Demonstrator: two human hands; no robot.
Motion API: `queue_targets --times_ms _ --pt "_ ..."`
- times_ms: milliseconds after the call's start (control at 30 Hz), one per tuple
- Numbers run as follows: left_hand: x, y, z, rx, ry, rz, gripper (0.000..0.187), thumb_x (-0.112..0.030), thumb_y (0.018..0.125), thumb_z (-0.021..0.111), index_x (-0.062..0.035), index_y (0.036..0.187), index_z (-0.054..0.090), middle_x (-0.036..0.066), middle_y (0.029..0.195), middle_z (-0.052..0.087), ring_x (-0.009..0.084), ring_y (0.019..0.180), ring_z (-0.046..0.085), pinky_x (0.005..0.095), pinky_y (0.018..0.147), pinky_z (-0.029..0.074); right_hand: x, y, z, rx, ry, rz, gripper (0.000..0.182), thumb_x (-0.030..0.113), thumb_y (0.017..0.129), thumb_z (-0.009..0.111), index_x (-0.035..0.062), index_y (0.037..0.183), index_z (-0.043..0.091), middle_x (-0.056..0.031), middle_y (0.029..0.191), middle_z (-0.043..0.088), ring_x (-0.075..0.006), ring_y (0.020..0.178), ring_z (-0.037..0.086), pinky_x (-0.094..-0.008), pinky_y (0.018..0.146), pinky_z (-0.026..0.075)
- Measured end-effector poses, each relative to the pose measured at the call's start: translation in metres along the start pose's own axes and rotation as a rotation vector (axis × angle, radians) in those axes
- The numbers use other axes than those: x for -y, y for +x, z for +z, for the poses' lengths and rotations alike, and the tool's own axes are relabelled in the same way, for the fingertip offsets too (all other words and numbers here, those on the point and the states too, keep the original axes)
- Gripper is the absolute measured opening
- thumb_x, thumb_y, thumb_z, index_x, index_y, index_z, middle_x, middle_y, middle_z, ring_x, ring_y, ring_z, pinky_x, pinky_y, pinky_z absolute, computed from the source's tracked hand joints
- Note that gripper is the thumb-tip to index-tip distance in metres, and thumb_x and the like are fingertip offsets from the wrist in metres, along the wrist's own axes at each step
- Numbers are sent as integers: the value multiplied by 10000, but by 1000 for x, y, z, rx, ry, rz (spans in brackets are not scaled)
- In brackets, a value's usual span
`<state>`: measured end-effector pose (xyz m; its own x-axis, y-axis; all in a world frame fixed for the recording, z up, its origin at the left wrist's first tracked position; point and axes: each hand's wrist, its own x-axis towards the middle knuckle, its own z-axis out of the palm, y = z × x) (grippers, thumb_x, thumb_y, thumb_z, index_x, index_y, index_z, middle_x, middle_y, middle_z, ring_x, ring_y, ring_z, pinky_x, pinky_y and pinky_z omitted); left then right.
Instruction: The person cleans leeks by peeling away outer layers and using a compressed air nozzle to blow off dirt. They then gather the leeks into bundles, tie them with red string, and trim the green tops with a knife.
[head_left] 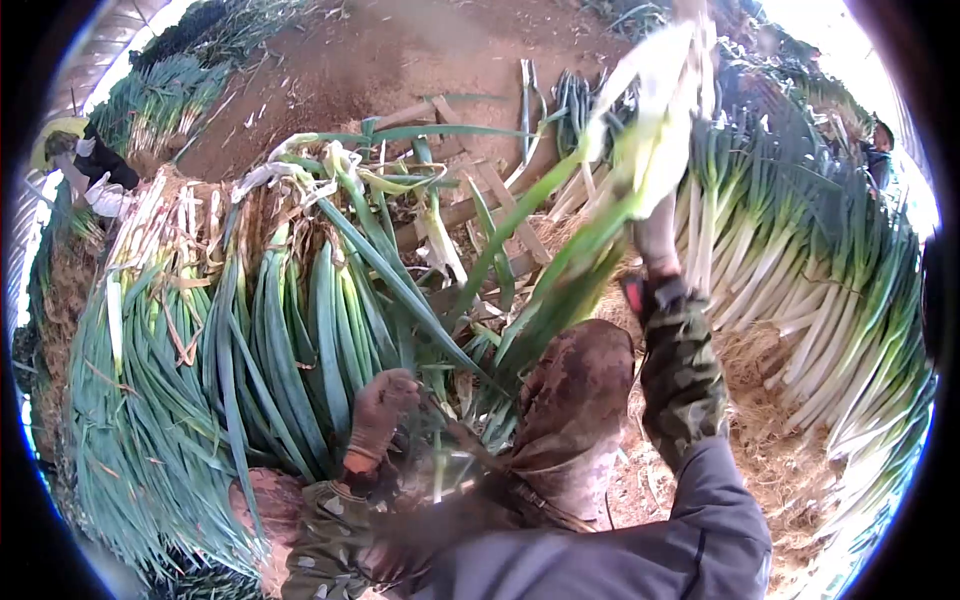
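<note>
My right hand is raised at the right of centre, closed around a large green onion. Motion blurs the onion. Its pale end with loose white skin points up, and the green leaves trail down to the left, over my knee. My fingers are partly hidden behind the stalk. Lower and further left, my gloved left hand is curled closed beside a pile of untrimmed green onions. Whatever it may hold is hidden. Long green leaves pass just above it.
Rows of onions with clean white stalks lie along the right on dry straw. Wooden slats and loose leaves lie ahead. Another person is at the far left. Bare soil stretches behind.
</note>
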<state>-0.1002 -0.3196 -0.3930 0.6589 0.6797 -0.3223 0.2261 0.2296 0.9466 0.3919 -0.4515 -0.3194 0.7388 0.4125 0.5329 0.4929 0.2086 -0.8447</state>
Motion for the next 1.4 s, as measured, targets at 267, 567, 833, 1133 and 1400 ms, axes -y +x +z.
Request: queue_targets --times_ms 267,567,833,1133,1400 --pt "-187 -41 1 -629 705 1074 549 -137 812 807 -5 1297 586 150 1323 609 287 1242 552 408 1019 458 197 55 133 548 -686 -707 534 410 872 730 41 1242 622 -127 919 713 -229 765 715 -368 652 610" --pt "-166 -88 -63 -489 1254 644 402 -363 965 592 -48 1213 611 192 1099 605 413 938 623 473 762 495 198 -47 215 838 -840 -1378 286 282 797 733 172 1037 622 25 872 601 -161 840 659 -357 725 544" --pt "-82 -65 -21 -143 845 235 586 -496 847 730 -1 1142 624 229 935 691 357 869 692 460 755 514 112 -97 235 866 -1136 -781 466 230 817 729 169 1269 631 -56 1156 629 -246 1110 571 -386 943 498" --pt "-54 -52 26 -238 597 207 447 -389 835 791 -2 985 625 138 792 658 254 680 606 394 661 490 104 -146 189 1020 5 804 423 347 986 631 -54 1119 657 -112 926 700 -161 699 683 -313 578 620" --pt "-44 -73 51 -300 468 311 310 -312 903 753 -15 885 665 114 693 624 200 600 557 358 592 464 80 -179 219 726 194 840 308 230 928 683 -56 1032 644 -51 853 660 -130 697 614 -288 611 518"
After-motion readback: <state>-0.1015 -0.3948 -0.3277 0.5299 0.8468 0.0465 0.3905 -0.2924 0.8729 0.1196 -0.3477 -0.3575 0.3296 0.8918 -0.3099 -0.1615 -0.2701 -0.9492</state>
